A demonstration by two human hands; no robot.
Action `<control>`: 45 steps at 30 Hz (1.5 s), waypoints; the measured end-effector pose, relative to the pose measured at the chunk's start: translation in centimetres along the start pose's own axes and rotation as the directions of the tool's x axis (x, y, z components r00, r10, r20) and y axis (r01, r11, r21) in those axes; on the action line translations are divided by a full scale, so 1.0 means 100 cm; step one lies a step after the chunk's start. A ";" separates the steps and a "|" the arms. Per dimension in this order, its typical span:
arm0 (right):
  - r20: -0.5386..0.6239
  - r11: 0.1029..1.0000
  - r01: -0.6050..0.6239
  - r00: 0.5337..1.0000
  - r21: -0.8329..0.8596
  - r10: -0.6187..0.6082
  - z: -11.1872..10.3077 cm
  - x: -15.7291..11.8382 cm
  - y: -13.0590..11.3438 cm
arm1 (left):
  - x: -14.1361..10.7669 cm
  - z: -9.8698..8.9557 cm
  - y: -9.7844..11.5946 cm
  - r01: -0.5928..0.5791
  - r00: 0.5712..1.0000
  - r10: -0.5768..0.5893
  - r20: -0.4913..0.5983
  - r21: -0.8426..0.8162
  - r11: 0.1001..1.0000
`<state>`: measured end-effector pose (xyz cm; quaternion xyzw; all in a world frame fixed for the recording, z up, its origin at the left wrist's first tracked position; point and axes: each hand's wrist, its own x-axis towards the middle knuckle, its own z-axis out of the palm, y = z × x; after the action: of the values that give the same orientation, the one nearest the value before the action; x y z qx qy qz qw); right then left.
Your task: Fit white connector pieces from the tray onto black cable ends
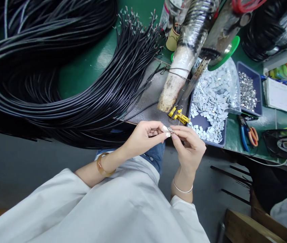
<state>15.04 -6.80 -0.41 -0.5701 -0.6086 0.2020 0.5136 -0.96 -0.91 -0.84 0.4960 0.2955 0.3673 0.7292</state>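
My left hand (pixel 147 137) is closed in a pinch, with white wraps on its fingertips. Facing it, my right hand (pixel 189 143) pinches at the same spot. Between the fingertips is a small, thin wire-like piece (pixel 170 132), mostly covered by the fingers. Just beyond the hands lie yellow-handled snips (pixel 180 116) at the bench edge. To the right of them is a blue tray (pixel 200 123) with many small white connector housings (pixel 213 101). A large bundle of black cables (pixel 103 89) curves in from the left, its stripped ends fanned out on the bench.
A wrapped cylinder (pixel 175 77) leans over the green bench (pixel 82 74). Farther right are a bin of small metal parts (pixel 247 89), pliers with blue and orange handles (pixel 248 133), a notepad (pixel 280 94) and a black fan (pixel 285 145). A wooden box (pixel 247 227) stands below.
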 end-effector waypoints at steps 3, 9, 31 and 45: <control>0.025 0.992 0.057 0.998 -0.109 -0.055 -0.003 0.000 -0.003 | -0.001 0.000 -0.005 -0.058 0.998 0.062 -0.032 0.118 0.991; 0.081 0.942 0.153 0.988 -0.300 -0.135 -0.004 -0.004 -0.008 | -0.002 -0.001 -0.006 -0.075 0.996 0.087 -0.023 0.319 0.945; -0.213 0.939 0.259 0.928 -0.226 -0.307 0.014 0.001 -0.016 | 0.011 -0.004 0.008 0.123 0.988 -0.142 -0.058 -0.249 0.960; -0.299 0.979 0.153 0.936 -0.135 -0.187 0.017 -0.004 0.002 | 0.012 -0.004 0.012 0.069 0.984 -0.083 -0.158 -0.089 0.994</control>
<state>13.57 -6.50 -1.37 -0.5673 -0.5777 0.0311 0.5861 -0.93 0.62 0.08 0.4224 0.3568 0.3900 0.7364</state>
